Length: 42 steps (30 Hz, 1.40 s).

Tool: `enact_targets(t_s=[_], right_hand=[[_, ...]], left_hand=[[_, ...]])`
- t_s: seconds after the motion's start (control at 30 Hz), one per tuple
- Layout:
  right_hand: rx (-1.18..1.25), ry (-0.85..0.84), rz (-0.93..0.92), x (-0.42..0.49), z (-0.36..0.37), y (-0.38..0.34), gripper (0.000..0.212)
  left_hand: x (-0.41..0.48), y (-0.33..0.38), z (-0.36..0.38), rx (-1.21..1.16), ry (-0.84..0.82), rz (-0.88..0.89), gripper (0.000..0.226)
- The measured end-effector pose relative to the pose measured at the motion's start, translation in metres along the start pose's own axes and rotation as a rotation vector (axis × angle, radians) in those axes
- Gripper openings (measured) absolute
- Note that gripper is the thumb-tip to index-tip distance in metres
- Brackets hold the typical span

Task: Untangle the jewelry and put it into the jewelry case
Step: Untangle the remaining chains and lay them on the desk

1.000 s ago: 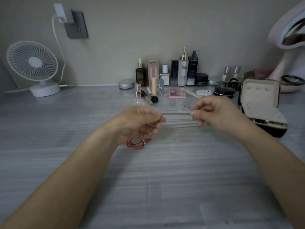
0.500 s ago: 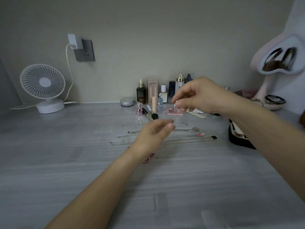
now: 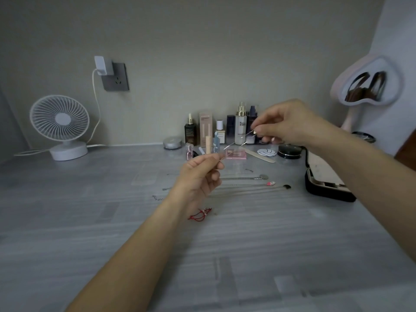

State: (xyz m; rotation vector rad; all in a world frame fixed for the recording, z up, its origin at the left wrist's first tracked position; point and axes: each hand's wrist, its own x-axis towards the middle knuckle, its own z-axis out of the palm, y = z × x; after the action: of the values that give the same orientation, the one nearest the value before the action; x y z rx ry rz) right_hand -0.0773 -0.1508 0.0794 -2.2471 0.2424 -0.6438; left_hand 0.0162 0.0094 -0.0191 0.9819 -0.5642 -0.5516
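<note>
Jewelry pieces (image 3: pixel 244 178) lay spread on the grey table (image 3: pixel 90 221) in the head view, while 1 thin silver chain (image 3: pixel 238 141) was held up above them, drawn taut between 2 hands. The left hand (image 3: pixel 201 174) pinched the chain's lower end between thumb and forefinger, its other fingers curled loosely toward the palm. The right hand (image 3: pixel 287 127), higher and farther back, pinched the upper end at its fingertips, with the remaining fingers bent. The chain slanted up from left to right in front of a row of cosmetic bottles (image 3: pixel 240 124) standing against the wall.

Under the hands, 3 of those pieces were long strands lying roughly side by side, ending to the right in a round silver pendant (image 3: pixel 263 176), a pink charm (image 3: pixel 271 183) and a dark charm (image 3: pixel 287 187). A short chain (image 3: pixel 157 197) lay to the left of the left wrist, and a red cord bracelet (image 3: pixel 199 215) lay just beside the left forearm. The jewelry case (image 3: pixel 326 188), black outside and pale inside, stood open at the right of the table, partly hidden by the right forearm; what its compartments held could not be told. A white fan (image 3: pixel 59 122) stood far left, a pink palette (image 3: pixel 236 153) near the bottles, and a mirror (image 3: pixel 369 82) at the far right.
</note>
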Motion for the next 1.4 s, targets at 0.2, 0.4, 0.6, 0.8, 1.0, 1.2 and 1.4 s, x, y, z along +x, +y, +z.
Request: enact_targets(t_s=[0.2, 0.4, 0.6, 0.8, 1.0, 1.2, 1.4], right_hand=[[0.138, 0.123, 0.144, -0.008, -0.021, 0.031, 0.008], [0.297, 0.068, 0.272, -0.023, -0.023, 0.063, 0.007], [0.38, 0.023, 0.315, -0.029, -0.018, 0.081, 0.007], [0.321, -0.033, 0.305, -0.032, -0.012, 0.093, 0.011], [0.025, -0.111, 0.2, -0.037, -0.005, 0.107, 0.016], [-0.075, -0.188, 0.163, -0.038, -0.001, 0.109, 0.018], [-0.341, -0.229, 0.108, -0.035, 0.002, 0.117, 0.023]], left_hand=[[0.003, 0.012, -0.013, 0.11, -0.003, -0.142, 0.013], [0.009, 0.019, -0.033, 0.411, 0.079, -0.209, 0.008], [0.012, 0.019, -0.045, 0.631, 0.145, -0.259, 0.008], [0.013, 0.014, -0.047, 0.742, 0.173, -0.253, 0.008], [0.014, 0.012, -0.047, 0.786, 0.196, -0.224, 0.009], [0.014, 0.013, -0.044, 0.828, 0.219, -0.209, 0.01], [0.013, 0.012, -0.042, 0.875, 0.219, -0.216, 0.01]])
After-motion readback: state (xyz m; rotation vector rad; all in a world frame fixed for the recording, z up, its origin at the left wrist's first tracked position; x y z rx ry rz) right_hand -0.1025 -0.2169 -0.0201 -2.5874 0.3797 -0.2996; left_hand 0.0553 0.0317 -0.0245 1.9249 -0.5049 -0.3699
